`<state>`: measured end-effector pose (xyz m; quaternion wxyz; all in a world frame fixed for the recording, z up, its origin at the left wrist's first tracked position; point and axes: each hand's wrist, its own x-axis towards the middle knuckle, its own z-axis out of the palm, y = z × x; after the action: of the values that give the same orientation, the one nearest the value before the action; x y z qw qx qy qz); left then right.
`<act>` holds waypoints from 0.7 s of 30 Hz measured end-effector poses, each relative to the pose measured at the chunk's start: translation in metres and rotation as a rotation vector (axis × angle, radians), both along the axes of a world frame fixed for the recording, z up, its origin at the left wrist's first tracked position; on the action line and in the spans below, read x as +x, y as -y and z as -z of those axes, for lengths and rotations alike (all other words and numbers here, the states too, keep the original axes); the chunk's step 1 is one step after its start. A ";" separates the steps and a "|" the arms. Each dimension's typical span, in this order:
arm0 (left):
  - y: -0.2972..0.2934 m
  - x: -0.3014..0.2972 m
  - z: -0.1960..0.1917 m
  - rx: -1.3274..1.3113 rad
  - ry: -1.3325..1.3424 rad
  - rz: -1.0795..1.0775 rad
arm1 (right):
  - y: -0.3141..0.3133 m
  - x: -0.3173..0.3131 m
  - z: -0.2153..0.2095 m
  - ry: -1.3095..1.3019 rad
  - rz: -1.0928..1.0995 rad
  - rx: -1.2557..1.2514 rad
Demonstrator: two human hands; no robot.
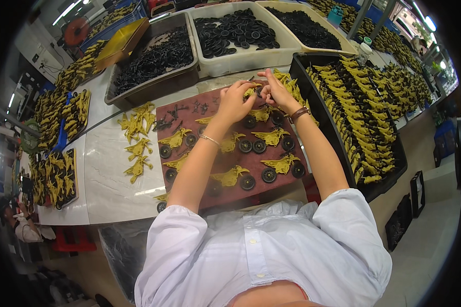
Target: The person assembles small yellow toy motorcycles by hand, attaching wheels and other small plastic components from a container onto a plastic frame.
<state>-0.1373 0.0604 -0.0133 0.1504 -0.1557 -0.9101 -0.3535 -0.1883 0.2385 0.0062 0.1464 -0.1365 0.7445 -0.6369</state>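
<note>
At the far side of a dark red mat (202,192), my left hand (234,102) pinches a yellow toy motorbike body (250,92). My right hand (278,95) meets it from the right, one finger raised and the others curled near a small dark part; what they grip is partly hidden. Rows of yellow motorbike bodies (231,176) lie on the mat with black wheels (247,182) beside them. Small black parts (175,111) are scattered at the mat's far left. More yellow bodies (138,148) lie on the table left of the mat.
Large bins of black wheels (235,33) and small black parts (156,56) stand along the back. At my right is a black tray (327,123) packed with yellow and black motorbikes. Filled trays (55,176) sit farther left. A yellow tray (122,43) leans on the left bin.
</note>
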 end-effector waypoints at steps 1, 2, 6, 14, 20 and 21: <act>-0.006 0.005 -0.008 0.254 0.007 0.061 | 0.000 0.008 -0.003 0.073 -0.026 -0.049; -0.010 0.005 -0.007 0.253 0.013 0.064 | 0.000 0.016 -0.006 0.146 -0.053 -0.097; -0.023 0.013 -0.004 0.181 -0.195 0.220 | 0.007 0.041 -0.009 0.090 -0.016 -0.132; -0.034 0.039 -0.020 0.041 -0.178 0.167 | 0.000 0.064 0.003 -0.033 -0.010 -0.204; -0.030 0.054 -0.020 0.275 -0.147 0.258 | -0.003 0.083 -0.002 0.212 0.052 -0.364; -0.030 0.054 -0.018 0.275 -0.146 0.260 | -0.011 0.082 0.002 0.261 -0.032 -0.434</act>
<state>-0.0833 0.0904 0.0047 0.1887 -0.2751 -0.8122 -0.4785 -0.1061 0.2491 0.0043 0.2186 -0.0933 0.5630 -0.7915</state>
